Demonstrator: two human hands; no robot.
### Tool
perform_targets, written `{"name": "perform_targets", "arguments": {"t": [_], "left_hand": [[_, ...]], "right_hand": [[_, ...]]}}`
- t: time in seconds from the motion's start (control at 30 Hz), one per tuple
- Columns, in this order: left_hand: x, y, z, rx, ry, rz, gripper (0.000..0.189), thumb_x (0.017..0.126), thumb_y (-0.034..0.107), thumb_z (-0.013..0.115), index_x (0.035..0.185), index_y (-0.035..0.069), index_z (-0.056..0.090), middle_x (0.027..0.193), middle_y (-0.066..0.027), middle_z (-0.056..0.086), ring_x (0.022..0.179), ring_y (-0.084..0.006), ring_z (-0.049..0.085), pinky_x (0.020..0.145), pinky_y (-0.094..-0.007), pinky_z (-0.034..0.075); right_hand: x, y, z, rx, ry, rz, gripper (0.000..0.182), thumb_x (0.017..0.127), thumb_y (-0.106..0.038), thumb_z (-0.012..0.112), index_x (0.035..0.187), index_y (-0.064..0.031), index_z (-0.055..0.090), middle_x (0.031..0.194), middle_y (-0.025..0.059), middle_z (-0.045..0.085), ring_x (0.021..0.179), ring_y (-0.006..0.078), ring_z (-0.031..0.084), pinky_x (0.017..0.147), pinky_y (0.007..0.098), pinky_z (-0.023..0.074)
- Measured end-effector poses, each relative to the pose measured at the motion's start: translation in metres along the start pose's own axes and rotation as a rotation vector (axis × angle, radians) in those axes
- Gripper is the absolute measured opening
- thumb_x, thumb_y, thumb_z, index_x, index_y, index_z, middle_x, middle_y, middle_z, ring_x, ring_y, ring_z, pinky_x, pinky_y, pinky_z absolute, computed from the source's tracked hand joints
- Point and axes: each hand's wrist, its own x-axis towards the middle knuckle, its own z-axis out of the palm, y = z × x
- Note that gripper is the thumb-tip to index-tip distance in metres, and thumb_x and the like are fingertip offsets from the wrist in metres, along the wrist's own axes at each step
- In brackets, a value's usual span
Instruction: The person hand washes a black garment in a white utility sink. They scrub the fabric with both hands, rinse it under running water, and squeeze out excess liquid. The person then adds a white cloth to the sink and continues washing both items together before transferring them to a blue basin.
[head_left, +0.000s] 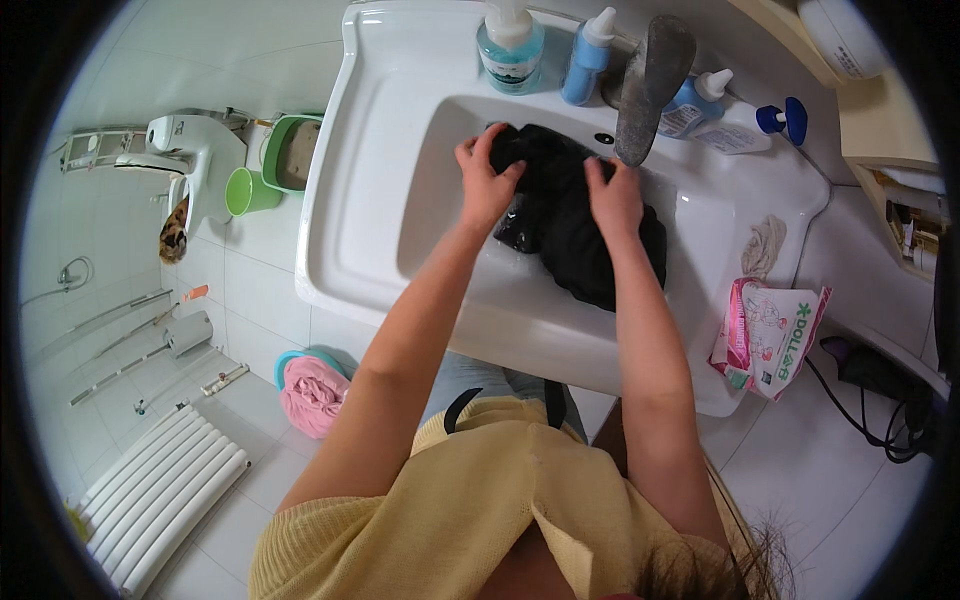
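A wet black cloth garment (559, 217) lies bunched in the white ceramic washbasin (360, 172), in front of me. My left hand (487, 176) grips its far left end between thumb and fingers. On the garment's right side, my right hand (616, 196) takes hold of a fold, with its fingertips partly hidden in the cloth. Water glistens on the dark folds between my hands. Past the right hand, the grey, stained faucet (649, 90) reaches over the basin.
Along the basin's back stand a pump bottle of teal liquid (511, 60), a blue squeeze bottle (587, 60) and other bottles. A crumpled rag (763, 246) and a pink-white packet (772, 337) lie at right. Pink cloth (313, 394) fills a floor basin at left.
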Motion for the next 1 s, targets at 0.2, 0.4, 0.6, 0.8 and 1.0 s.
{"name": "perform_targets", "arguments": {"t": [0.2, 0.4, 0.6, 0.8, 1.0], "left_hand": [[-0.016, -0.046, 0.011, 0.733, -0.367, 0.055, 0.068, 0.074, -0.001, 0.057, 0.136, 0.025, 0.049, 0.145, -0.0198, 0.03, 0.127, -0.0388, 0.037, 0.107, -0.0441, 0.035], [-0.007, -0.054, 0.013, -0.04, -0.06, -0.091, 0.063, 0.077, 0.007, 0.06, 0.138, 0.01, 0.046, 0.139, -0.0189, 0.041, 0.127, -0.0343, 0.041, 0.108, -0.0406, 0.032], [-0.007, -0.032, 0.014, -0.686, 0.001, -0.539, 0.059, 0.082, 0.027, 0.065, 0.136, 0.008, 0.048, 0.137, -0.0135, 0.046, 0.128, -0.0291, 0.041, 0.108, -0.0381, 0.031], [-0.011, -0.032, 0.007, -1.357, -0.373, -0.919, 0.04, 0.084, 0.037, 0.066, 0.116, 0.015, 0.058, 0.104, -0.0075, 0.064, 0.095, -0.0252, 0.059, 0.089, -0.0413, 0.047], [-0.058, -0.039, 0.02, -1.198, -0.309, -0.685, 0.032, 0.096, 0.021, 0.047, 0.124, 0.008, 0.053, 0.111, -0.0111, 0.062, 0.101, -0.0215, 0.059, 0.095, -0.0382, 0.046]], "right_hand": [[0.004, -0.007, 0.016, -0.187, -0.579, 0.021, 0.05, 0.083, -0.032, 0.064, 0.123, -0.0048, 0.051, 0.121, 0.0192, 0.06, 0.107, 0.0368, 0.06, 0.087, 0.0463, 0.0505], [-0.021, -0.009, 0.05, -0.218, -0.163, -0.186, 0.037, 0.081, -0.015, 0.067, 0.111, -0.0026, 0.05, 0.104, 0.0192, 0.06, 0.104, 0.0404, 0.057, 0.088, 0.0467, 0.049], [0.013, 0.008, 0.047, 0.442, -0.132, 0.174, 0.064, 0.078, -0.029, 0.073, 0.13, -0.0018, 0.047, 0.126, 0.0234, 0.053, 0.119, 0.0362, 0.051, 0.1, 0.041, 0.0399], [-0.096, -0.071, -0.019, 0.687, -0.351, -0.312, 0.073, 0.078, -0.019, 0.071, 0.14, 0.0012, 0.038, 0.14, 0.0233, 0.044, 0.127, 0.0339, 0.047, 0.105, 0.0374, 0.0373], [-0.078, -0.053, -0.004, 0.249, -0.213, -0.228, 0.033, 0.078, -0.037, 0.068, 0.096, -0.0097, 0.061, 0.099, 0.015, 0.059, 0.092, 0.0373, 0.061, 0.069, 0.0487, 0.0506]]}}
